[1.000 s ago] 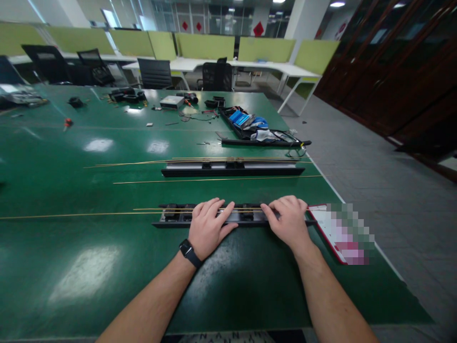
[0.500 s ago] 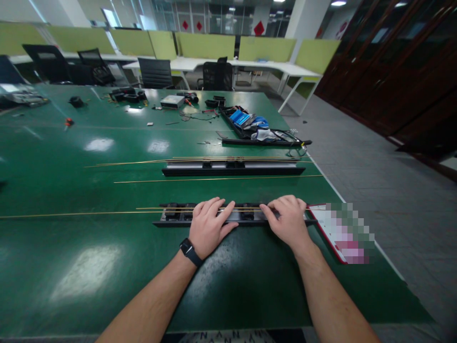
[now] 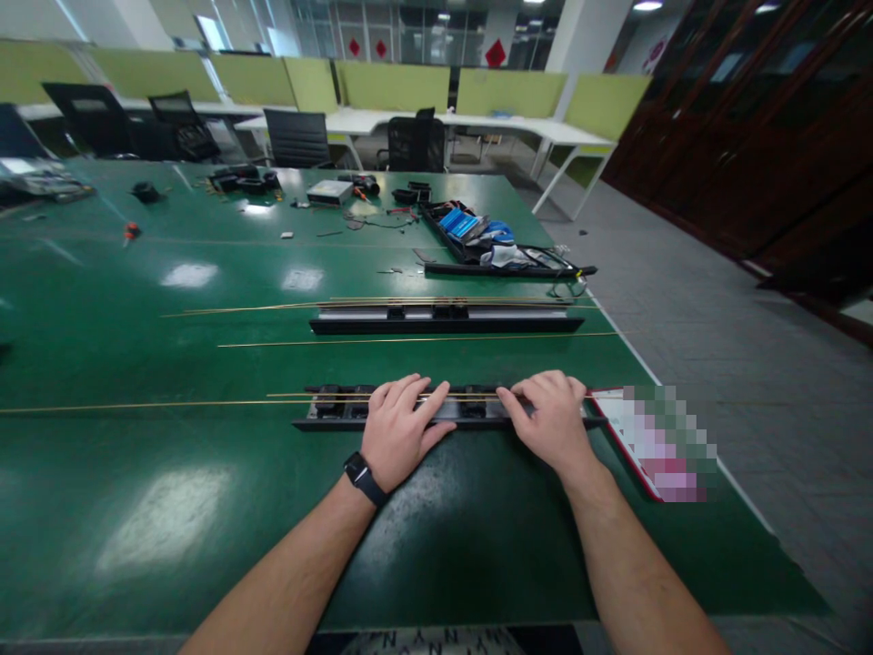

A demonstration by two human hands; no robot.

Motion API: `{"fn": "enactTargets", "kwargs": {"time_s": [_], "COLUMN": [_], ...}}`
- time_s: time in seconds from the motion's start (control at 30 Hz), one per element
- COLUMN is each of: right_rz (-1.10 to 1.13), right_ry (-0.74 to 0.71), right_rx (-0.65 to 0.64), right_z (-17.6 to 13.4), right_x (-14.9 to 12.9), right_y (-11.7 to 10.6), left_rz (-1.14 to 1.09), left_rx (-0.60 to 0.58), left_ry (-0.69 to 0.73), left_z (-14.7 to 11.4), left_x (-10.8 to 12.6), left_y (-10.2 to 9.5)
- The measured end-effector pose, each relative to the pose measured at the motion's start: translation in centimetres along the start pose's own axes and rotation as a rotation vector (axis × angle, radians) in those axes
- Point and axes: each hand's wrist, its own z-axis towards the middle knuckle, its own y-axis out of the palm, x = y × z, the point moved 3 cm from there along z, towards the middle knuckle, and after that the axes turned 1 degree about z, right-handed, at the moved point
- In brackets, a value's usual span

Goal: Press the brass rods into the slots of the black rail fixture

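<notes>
A long black-edged metal rail [image 3: 501, 424] with black blocks [image 3: 472, 407] along its channel lies crosswise in front of me. Thin brass-coloured rods [image 3: 205, 403] run lengthwise over it, one reaching far to the left. Stretched over the middle of the rail, my left hand [image 3: 402, 428] rests with its fingers apart and its thumb along the near edge. My right hand [image 3: 554, 420] is closed at the rail's right part, thumb and fingers pinching a thin rod; its fingertips are partly hidden.
Beyond lie a loose rod [image 3: 409, 342] and a second rail [image 3: 443, 325] with rods on top. A red-edged flat item [image 3: 617, 423], partly blurred out, sits at the right. A black tray with blue parts [image 3: 460, 225] and small tools stand farther back. The table's edge [image 3: 737, 491] is at right.
The left end of the shorter rod over the near rail has shifted slightly to the right. Both hands stay in nearly the same place.
</notes>
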Motion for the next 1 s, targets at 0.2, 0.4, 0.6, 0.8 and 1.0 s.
{"fn": "enactTargets", "kwargs": {"time_s": [0.2,0.4,0.6,0.8,1.0], "right_rz": [-0.021,-0.022,-0.007,-0.009,-0.017], "right_ry": [0.016,0.025,0.011,0.011,0.026], "right_rx": [0.004,0.017,-0.008,0.006,0.011], "right_z": [-0.01,-0.01,0.03,0.03,0.04], "right_x": [0.53,0.81,0.17,0.71,0.83], "right_y": [-0.15,-0.40,-0.24,-0.20,-0.44], "left_rz": [0.006,0.005,0.004,0.001,-0.001], "left_rx": [-0.006,-0.004,0.012,0.006,-0.012], "left_ry": [0.001,-0.003,0.008,0.002,-0.008], "left_z": [-0.04,-0.08,-0.04,0.01,-0.02], "left_x": [-0.03,-0.02,-0.03,0.00,-0.03], "left_y": [0.02,-0.04,0.00,-0.03,0.01]}}
